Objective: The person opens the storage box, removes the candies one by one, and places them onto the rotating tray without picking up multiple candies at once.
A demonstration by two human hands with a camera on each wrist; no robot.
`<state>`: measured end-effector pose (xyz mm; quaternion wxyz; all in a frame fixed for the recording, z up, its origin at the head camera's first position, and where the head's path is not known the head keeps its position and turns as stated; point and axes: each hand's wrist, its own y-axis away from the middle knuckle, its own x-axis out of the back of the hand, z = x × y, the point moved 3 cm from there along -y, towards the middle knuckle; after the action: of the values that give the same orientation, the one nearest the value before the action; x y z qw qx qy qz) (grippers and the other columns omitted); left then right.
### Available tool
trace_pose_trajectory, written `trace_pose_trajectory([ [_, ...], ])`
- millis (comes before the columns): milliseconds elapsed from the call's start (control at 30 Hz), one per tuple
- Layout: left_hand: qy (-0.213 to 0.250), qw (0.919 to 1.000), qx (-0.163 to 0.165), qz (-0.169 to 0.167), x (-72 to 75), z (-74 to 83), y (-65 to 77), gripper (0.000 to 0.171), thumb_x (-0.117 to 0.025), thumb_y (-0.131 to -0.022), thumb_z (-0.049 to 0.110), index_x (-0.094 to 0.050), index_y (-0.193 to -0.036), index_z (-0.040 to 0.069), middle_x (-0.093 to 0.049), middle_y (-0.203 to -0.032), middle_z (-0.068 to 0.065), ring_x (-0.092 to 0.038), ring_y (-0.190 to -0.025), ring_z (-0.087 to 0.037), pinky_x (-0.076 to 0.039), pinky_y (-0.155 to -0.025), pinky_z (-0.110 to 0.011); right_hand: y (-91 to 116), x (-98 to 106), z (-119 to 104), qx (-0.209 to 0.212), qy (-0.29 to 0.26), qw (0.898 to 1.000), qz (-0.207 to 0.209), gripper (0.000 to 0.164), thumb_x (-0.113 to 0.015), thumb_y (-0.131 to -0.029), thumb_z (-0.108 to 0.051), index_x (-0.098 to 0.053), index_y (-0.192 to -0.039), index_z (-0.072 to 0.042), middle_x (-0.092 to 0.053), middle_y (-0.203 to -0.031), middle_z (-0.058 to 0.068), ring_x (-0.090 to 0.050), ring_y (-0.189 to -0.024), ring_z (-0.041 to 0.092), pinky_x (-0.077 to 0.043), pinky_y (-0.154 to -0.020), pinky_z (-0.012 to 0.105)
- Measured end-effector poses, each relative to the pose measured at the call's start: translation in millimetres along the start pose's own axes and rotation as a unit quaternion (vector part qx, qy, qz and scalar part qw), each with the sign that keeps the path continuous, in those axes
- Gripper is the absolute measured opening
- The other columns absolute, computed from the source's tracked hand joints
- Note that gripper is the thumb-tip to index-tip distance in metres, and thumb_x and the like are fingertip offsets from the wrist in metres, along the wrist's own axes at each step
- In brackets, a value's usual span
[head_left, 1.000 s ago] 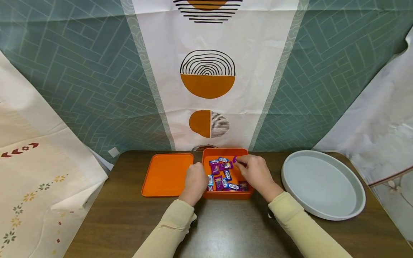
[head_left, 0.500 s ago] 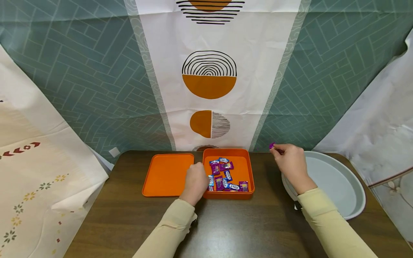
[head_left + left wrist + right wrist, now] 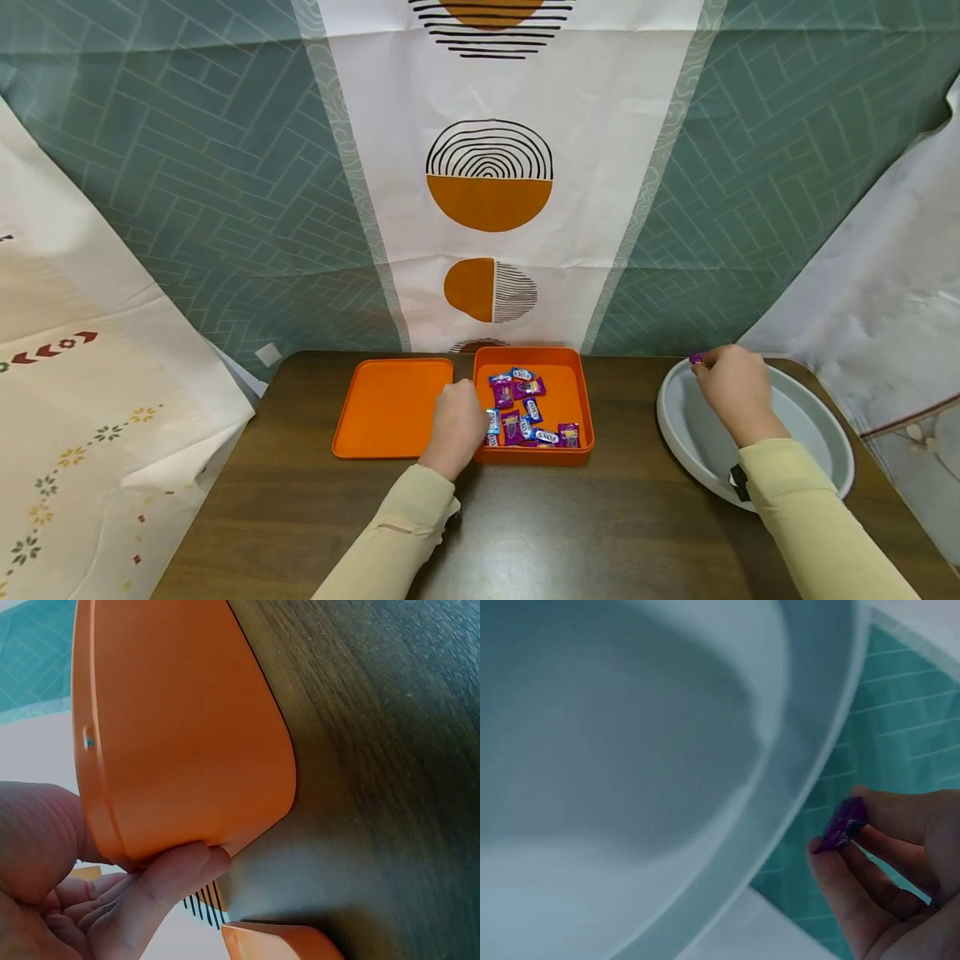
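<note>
My left hand grips the left side of an orange box; in the left wrist view its thumb and fingers pinch the box wall. Inside the box lie several wrapped candies, some purple and some blue. My right hand is over the left part of a round grey tray. Between its thumb and fingertips it pinches a purple wrapped candy, held above the tray's rim.
A flat orange lid lies on the brown wooden table, left of the box. A patterned cloth hangs behind the table's back edge. Light cloths hang at both sides.
The right hand has lifted a purple candy out of the box and carried it rightward to the grey tray. The left hand keeps its hold on the box.
</note>
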<state>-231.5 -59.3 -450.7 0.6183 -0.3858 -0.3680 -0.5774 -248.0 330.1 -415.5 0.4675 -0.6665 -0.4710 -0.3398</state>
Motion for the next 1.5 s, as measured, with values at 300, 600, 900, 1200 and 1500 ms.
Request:
trace_pose_trajectory([
  [300,0.003,1.0,0.004,-0.003,-1.6,0.3,-1.2,0.023,-0.075,-0.073,0.012,-0.064,-0.088,-0.001,-0.061,-0.073,-0.009,-0.058,-0.057,-0.021,-0.051,-0.05,-0.031,6,-1,29,-0.017,0.02,0.998,-0.063,0.026,-0.064,-0.077,-0.016,-0.056,-0.053,-0.013,-0.046,-0.049,-0.003,-0.044,-0.053,0.025,-0.035,-0.046,0.036],
  [600,0.004,1.0,0.006,-0.001,-0.4,-0.3,-1.0,0.023,-0.075,-0.073,0.012,-0.063,-0.088,-0.001,-0.06,-0.073,-0.01,-0.058,-0.058,-0.021,-0.051,-0.051,-0.031,5,-6,38,-0.012,0.033,0.994,-0.099,0.028,-0.067,-0.075,-0.019,-0.053,-0.051,-0.014,-0.046,-0.05,-0.005,-0.044,-0.053,0.021,-0.036,-0.049,0.036],
  [900,0.01,0.9999,0.009,-0.005,0.4,-1.1,0.5,0.023,-0.075,-0.073,0.012,-0.064,-0.088,-0.002,-0.061,-0.073,-0.01,-0.059,-0.058,-0.021,-0.051,-0.051,-0.031,5,-10,40,-0.026,0.043,0.992,-0.117,0.021,-0.071,-0.071,-0.02,-0.058,-0.058,-0.009,-0.05,-0.056,0.001,-0.047,-0.056,0.024,-0.038,-0.05,0.036],
  [1200,0.014,0.9997,0.014,-0.012,-1.0,-1.5,1.5,0.025,-0.076,-0.072,0.012,-0.064,-0.088,-0.002,-0.061,-0.074,-0.01,-0.058,-0.057,-0.021,-0.051,-0.05,-0.031,8,-9,38,-0.032,0.052,0.99,-0.126,0.033,-0.071,-0.072,-0.024,-0.048,-0.051,-0.012,-0.045,-0.052,0.0,-0.045,-0.055,0.024,-0.037,-0.05,0.036],
  [1500,0.017,0.9997,0.016,-0.009,-2.0,-2.0,-0.1,0.026,-0.077,-0.071,0.013,-0.064,-0.089,-0.002,-0.061,-0.074,-0.01,-0.059,-0.058,-0.02,-0.051,-0.051,-0.03,8,-6,30,-0.036,0.05,0.987,-0.15,0.036,-0.065,-0.078,-0.029,-0.051,-0.05,-0.013,-0.045,-0.047,-0.004,-0.044,-0.052,0.021,-0.036,-0.048,0.036],
])
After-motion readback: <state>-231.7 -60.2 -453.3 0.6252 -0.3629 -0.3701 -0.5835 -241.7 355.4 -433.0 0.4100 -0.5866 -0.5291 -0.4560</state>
